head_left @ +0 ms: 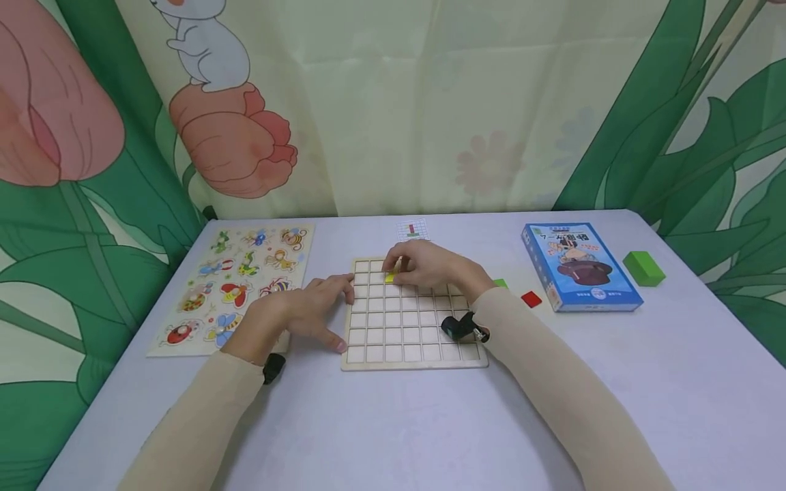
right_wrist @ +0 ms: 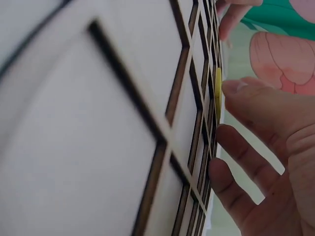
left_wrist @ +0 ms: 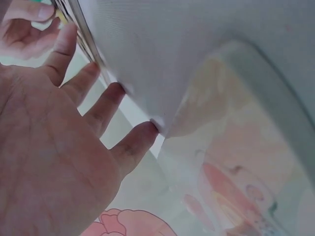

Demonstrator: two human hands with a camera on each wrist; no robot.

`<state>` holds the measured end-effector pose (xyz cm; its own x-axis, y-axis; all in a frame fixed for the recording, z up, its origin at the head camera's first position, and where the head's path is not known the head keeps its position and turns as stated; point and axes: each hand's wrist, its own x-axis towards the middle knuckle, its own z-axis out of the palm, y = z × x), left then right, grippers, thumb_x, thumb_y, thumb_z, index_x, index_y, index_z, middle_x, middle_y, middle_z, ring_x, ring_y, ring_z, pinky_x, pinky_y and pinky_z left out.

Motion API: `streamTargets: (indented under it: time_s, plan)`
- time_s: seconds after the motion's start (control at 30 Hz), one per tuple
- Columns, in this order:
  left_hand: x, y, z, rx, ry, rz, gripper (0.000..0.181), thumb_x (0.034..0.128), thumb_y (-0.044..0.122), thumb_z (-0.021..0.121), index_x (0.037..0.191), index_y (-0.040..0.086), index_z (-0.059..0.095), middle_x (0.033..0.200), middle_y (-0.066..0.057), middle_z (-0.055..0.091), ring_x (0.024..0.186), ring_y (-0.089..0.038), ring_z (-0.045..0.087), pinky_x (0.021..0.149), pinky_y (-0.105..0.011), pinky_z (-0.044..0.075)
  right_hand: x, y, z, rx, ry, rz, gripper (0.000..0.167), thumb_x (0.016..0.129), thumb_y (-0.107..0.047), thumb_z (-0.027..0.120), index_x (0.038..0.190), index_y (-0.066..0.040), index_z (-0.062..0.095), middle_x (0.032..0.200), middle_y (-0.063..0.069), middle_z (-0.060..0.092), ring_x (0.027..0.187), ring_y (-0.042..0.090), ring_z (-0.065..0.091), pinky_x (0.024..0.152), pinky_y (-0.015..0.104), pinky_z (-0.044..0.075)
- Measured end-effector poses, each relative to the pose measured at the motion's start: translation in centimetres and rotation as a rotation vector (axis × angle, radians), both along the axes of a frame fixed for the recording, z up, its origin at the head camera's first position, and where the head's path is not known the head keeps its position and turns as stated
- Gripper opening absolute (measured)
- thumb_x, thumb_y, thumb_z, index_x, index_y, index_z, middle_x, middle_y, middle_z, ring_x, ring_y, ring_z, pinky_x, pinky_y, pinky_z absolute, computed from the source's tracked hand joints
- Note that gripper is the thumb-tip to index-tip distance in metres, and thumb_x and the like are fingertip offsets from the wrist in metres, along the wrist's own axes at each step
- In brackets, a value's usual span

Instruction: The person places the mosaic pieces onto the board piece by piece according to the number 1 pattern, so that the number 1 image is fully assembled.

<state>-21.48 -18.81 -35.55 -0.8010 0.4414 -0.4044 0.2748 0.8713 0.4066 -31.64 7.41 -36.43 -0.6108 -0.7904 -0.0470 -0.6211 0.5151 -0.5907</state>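
A square wooden grid board (head_left: 393, 336) lies flat on the table, its cells divided by thin raised strips. My right hand (head_left: 430, 264) reaches over its upper part and pinches a small yellow tile (head_left: 389, 277) at a cell near the top left. In the right wrist view the thumb is against the yellow tile (right_wrist: 218, 96), with other fingers curled near the strips; the index fingertip is hidden. My left hand (head_left: 313, 307) has its fingers spread, thumb and fingertips touching the board's left edge.
Behind the board lies a small pattern card (head_left: 412, 230). An insect picture sheet (head_left: 209, 273) is at left. Right of the board are a green piece (head_left: 500, 283) partly behind the sleeve, a red tile (head_left: 531, 299), a blue box (head_left: 583, 266) and a green block (head_left: 643, 268).
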Motion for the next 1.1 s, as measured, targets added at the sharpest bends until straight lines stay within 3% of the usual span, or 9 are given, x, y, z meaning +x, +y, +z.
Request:
streamTargets:
  time_s: [0.23,0.47,0.63,0.83,1.1]
  plan:
    - [-0.1,-0.1,0.0,-0.008,0.001,-0.025,0.067,0.0767,0.047,0.089,0.121,0.024,0.045,0.173,-0.003,0.009,0.151,-0.032,0.023,0.115,-0.057,0.032,0.3,1.1,0.8,-0.049,0.008,0.029,0.023,0.095,-0.008,0.071,0.118,-0.010,0.070,0.121,0.003,0.071,0.106,0.020,0.067,0.098,0.040,0.050]
    - [-0.1,-0.1,-0.3,0.006,0.011,-0.042,0.067,0.0756,0.046,0.091,0.119,0.023,0.045,0.173,-0.007,0.011,0.150,-0.036,0.024,0.112,-0.059,0.034,1.7,2.9,2.2,-0.002,0.022,-0.001,0.023,0.097,-0.014,0.069,0.120,-0.011,0.071,0.121,0.001,0.071,0.110,0.019,0.062,0.089,0.037,0.053]
    - [-0.2,-0.1,-0.1,-0.001,0.014,-0.042,0.065,0.0765,0.046,0.090,0.120,0.025,0.045,0.173,-0.003,0.010,0.151,-0.033,0.023,0.113,-0.057,0.034,2.3,4.4,3.0,-0.023,0.038,-0.023,0.023,0.096,-0.011,0.071,0.119,-0.011,0.071,0.119,0.002,0.071,0.109,0.020,0.061,0.087,0.036,0.055]
    - [-0.3,-0.2,0.2,-0.030,0.030,-0.057,0.065,0.0767,0.047,0.089,0.119,0.024,0.045,0.173,-0.005,0.011,0.149,-0.034,0.027,0.110,-0.057,0.037,2.6,5.4,3.2,-0.036,0.057,-0.019,0.022,0.096,-0.011,0.071,0.118,-0.010,0.071,0.118,0.007,0.072,0.107,0.021,0.061,0.087,0.037,0.055]
    - [-0.3,-0.2,-0.2,-0.022,0.034,-0.059,0.066,0.0759,0.049,0.089,0.119,0.025,0.045,0.173,-0.005,0.011,0.148,-0.034,0.027,0.108,-0.058,0.038,3.1,7.6,3.1,-0.030,0.077,-0.085,0.021,0.096,-0.013,0.073,0.117,-0.012,0.072,0.117,0.004,0.071,0.107,0.020,0.061,0.086,0.037,0.054]
